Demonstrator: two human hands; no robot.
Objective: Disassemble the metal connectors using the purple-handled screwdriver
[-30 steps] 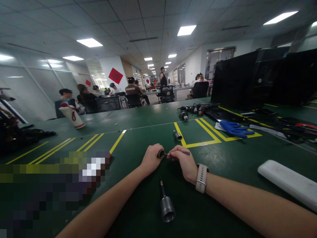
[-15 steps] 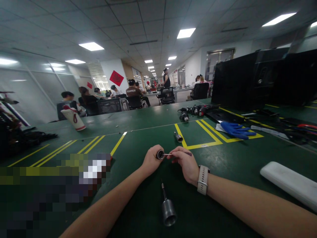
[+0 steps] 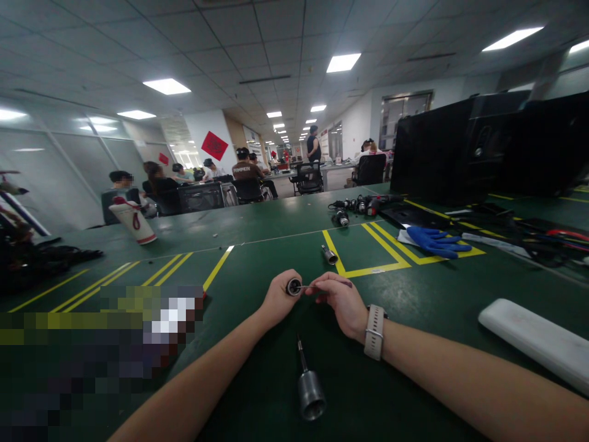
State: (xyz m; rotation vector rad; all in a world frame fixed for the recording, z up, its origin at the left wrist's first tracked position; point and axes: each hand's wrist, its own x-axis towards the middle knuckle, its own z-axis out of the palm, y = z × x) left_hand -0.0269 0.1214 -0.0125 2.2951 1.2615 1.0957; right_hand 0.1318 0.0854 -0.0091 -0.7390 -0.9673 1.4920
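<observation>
My left hand (image 3: 278, 299) is wrapped round a metal socket (image 3: 293, 286), its round open end turned towards me. My right hand (image 3: 341, 302), with a pale watch on the wrist, pinches a thin screwdriver (image 3: 310, 286) whose shaft tip reaches the socket's opening. Nearer to me a larger metal cup-like tool with a thin shank (image 3: 311, 396) lies on the green table, its opening facing me. Beyond my hands lies a smaller metal socket (image 3: 329, 255) beside a yellow tape line.
The green table (image 3: 257, 230) bears a blue glove (image 3: 437, 241), a white bar (image 3: 534, 337), power tools (image 3: 341, 217), a leaning paper cup (image 3: 134, 222) and a black case (image 3: 432, 150). Cables lie at the right. People sit beyond the table; one stands.
The view has shifted slightly, moving the table items a little left. Both hands keep their holds, and the screwdriver shaft still meets the socket's opening.
</observation>
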